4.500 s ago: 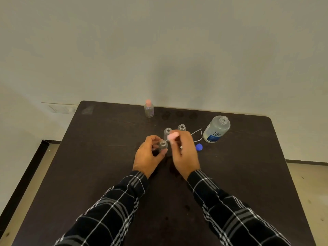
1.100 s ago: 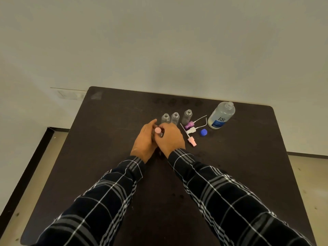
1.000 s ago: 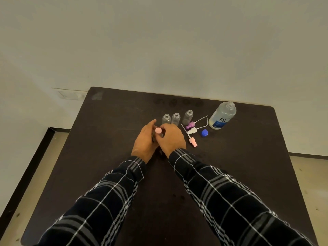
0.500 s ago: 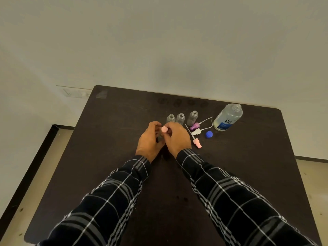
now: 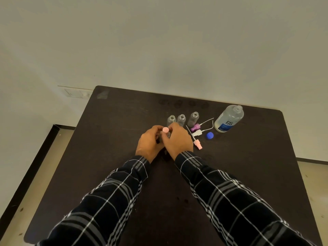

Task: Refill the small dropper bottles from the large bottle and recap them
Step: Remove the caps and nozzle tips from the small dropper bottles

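A dark brown table stands against a plain pale wall, with a strip of light floor on either side. Near its middle the person holds one small dropper bottle between both hands, so most of it is hidden behind knuckles. Its round pink cap pokes up between them. The left hand has its fingers curled round the bottle's body. The right hand closes thumb and fingertips on the pink cap, pinching it (how tightly, I cannot tell).

Just beyond the hands three more small bottles stand upright in a row with open necks: the first bottle, the second bottle and the third bottle.

To their right lie loose tops, each trailing a thin white tube: a purple top, a white top just beside it, and a pale pink top nearer the person. A blue cap lies right of the white top. Farther right and back the large bottle stands uncapped and shows a blue label.

Both forearms are in dark plaid sleeves.
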